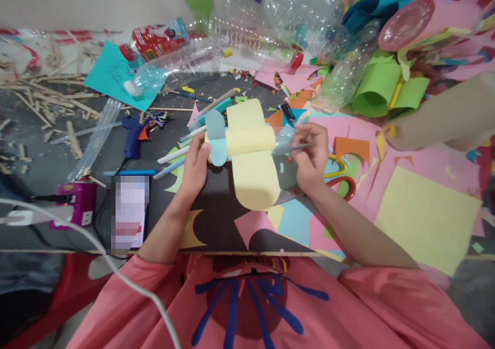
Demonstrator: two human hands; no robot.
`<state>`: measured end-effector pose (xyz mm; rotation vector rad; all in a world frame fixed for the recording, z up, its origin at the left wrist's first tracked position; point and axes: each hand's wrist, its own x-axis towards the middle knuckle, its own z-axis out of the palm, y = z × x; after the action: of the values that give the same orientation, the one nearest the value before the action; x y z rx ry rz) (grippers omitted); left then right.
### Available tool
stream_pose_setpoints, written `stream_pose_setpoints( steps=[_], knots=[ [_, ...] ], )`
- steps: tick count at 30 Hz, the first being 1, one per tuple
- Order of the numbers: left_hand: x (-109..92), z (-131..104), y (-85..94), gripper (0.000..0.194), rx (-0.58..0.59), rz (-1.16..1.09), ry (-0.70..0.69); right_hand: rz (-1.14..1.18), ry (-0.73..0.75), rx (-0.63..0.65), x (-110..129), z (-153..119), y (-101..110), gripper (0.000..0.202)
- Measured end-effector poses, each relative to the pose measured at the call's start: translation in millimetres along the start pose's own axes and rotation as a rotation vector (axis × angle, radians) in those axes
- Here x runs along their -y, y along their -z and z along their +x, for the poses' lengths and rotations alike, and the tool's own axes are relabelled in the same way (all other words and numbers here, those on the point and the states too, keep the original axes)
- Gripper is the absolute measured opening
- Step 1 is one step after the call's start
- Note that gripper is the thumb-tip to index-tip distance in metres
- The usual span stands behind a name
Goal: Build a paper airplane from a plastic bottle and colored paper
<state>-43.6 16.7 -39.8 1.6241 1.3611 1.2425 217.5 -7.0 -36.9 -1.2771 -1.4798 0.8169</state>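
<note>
Left hand (197, 164) is pinching the paper plane (250, 140) by its propeller (216, 126); right hand (312, 158) is gripping clear plastic (285, 135), seemingly steadying everything inside the tabletop (170, 132)'s near edge.

this looks like a craft workspace: a glue gun (132, 136), scissors (352, 186), markers (174, 154), paper scraps (253, 225), wooden sticks (79, 103) and clear plastic bottles (278, 19) crowd a dark table (211, 194) against a pale wall (96, 3); home or classroom, i cannot tell.

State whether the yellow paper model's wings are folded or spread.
Spread: the yellow wings extend in opposite directions from the yellow roll, neither doubled over.
</note>
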Motion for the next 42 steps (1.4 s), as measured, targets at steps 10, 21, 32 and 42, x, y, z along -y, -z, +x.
stream_pose_setpoints(
  steps=[10,21,32,42],
  knots=[
    [10.1,6.2,7.3,0.055,-0.099,0.056,0.034,0.397,-0.260,0.076,16.0,3.3,-19.4,0.048],
    [-19.7,-16.9,-6.7,0.024,-0.016,0.269,-0.789,0.276,-0.185,0.039,28.4,-7.5,-27.5,0.036],
    [-16.7,-24.3,-19.2,0.022,0.243,0.209,-0.186,0.045,-0.068,0.245,29.8,-4.9,-35.2,0.040],
    [-11.6,-26.3,-16.7,0.038,0.317,-0.050,-0.165,0.395,-0.215,0.401,33.1,-7.4,-31.4,0.033]
  ],
)
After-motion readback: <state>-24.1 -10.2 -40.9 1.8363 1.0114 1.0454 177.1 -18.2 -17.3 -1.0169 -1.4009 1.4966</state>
